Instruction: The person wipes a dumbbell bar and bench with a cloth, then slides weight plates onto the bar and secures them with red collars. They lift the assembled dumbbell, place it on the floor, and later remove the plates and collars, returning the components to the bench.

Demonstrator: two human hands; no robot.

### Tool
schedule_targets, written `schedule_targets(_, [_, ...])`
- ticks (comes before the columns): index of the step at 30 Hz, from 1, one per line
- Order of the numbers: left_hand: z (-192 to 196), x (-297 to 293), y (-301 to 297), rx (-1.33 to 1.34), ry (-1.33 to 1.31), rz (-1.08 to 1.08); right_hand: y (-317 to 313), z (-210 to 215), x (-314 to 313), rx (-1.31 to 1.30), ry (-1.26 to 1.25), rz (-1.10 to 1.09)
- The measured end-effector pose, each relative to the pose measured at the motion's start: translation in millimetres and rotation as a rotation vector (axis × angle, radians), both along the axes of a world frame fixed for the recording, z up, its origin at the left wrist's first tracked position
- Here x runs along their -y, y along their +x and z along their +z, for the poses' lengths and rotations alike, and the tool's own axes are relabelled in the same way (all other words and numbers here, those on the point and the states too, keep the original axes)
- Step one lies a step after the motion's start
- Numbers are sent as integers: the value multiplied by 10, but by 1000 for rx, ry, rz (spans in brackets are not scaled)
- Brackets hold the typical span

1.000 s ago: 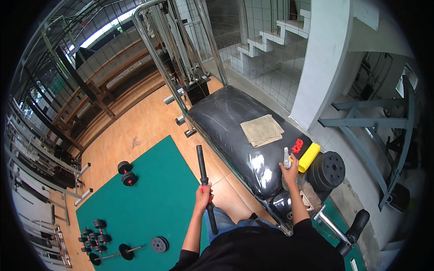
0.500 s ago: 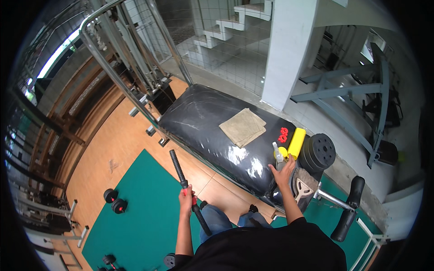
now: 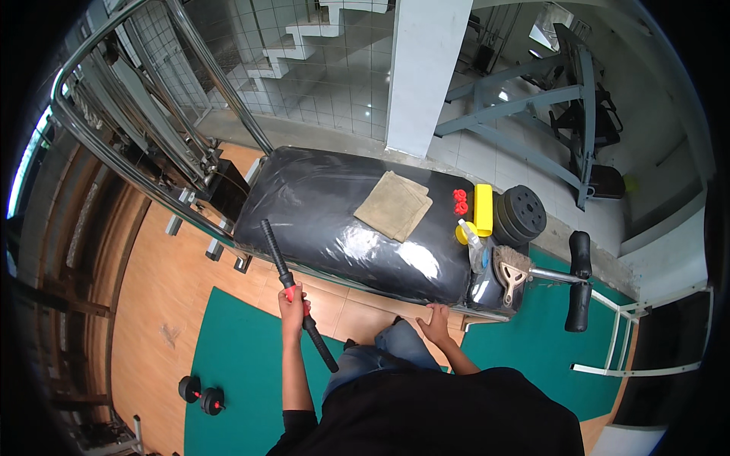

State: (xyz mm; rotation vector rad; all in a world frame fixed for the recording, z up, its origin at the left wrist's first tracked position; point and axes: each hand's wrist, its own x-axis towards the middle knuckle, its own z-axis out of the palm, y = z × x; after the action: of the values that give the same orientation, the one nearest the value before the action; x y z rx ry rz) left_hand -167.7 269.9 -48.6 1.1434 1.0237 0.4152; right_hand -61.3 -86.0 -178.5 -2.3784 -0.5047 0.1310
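My left hand point(image 3: 291, 310) is wrapped round the red middle of a black dumbbell bar point(image 3: 275, 255) with threaded ends, held at a slant before the bench. My right hand point(image 3: 435, 325) is empty, fingers apart, close to the front edge of the padded black bench point(image 3: 304, 197). On the bench lie a folded tan cloth point(image 3: 393, 206), red screw collars point(image 3: 460, 201), a yellow block point(image 3: 483, 210) and a clear spray bottle point(image 3: 473, 245) beside a round yellow thing point(image 3: 463, 232). A hand brush point(image 3: 512, 275) rests at the right end, near stacked black weight plates point(image 3: 522, 215).
An assembled dumbbell point(image 3: 201, 396) lies on the green mat point(image 3: 251, 365) at lower left. Padded rollers point(image 3: 580, 281) stick out past the bench's right end. A metal cable-machine frame point(image 3: 220, 87) rises at the far left, and a white pillar point(image 3: 427, 76) stands behind the bench.
My right hand has drawn back from beside the spray bottle to the bench's front edge. My left hand still grips the bar. The view has shifted.
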Motion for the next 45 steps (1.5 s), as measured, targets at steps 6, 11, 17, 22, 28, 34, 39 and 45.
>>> schedule_targets(6, [-108,-356,-67,-29,-32,-74,544,315,-955,0,-117,137])
schedule_targets(11, [-90,-681,8,-21,-52,-168,1460,367,-1899,129,-134,120])
schedule_targets(17, [202,-1236,254,-98,39,-281,2243,217,-2384,303,-475,147])
schedule_targets(22, [95,-1470,992,-46,171,-472,3039,504,-2103,-28,164,-515])
schedule_targets(28, [315,-1412,2131,-102,426,-867,3229,1647,-1819,33,649,-445])
schedule_targets(34, [580,-1163,2852,1,663,-1077,2603,2853,-2085,277,526,178])
schedule_targets(39, [1011,-976,2828,310,884,-1136,2324,2593,-2606,667,-23,293])
schedule_targets(45, [1236,-941,2370,234,774,-1224,2390,2525,-2667,933,-13,520])
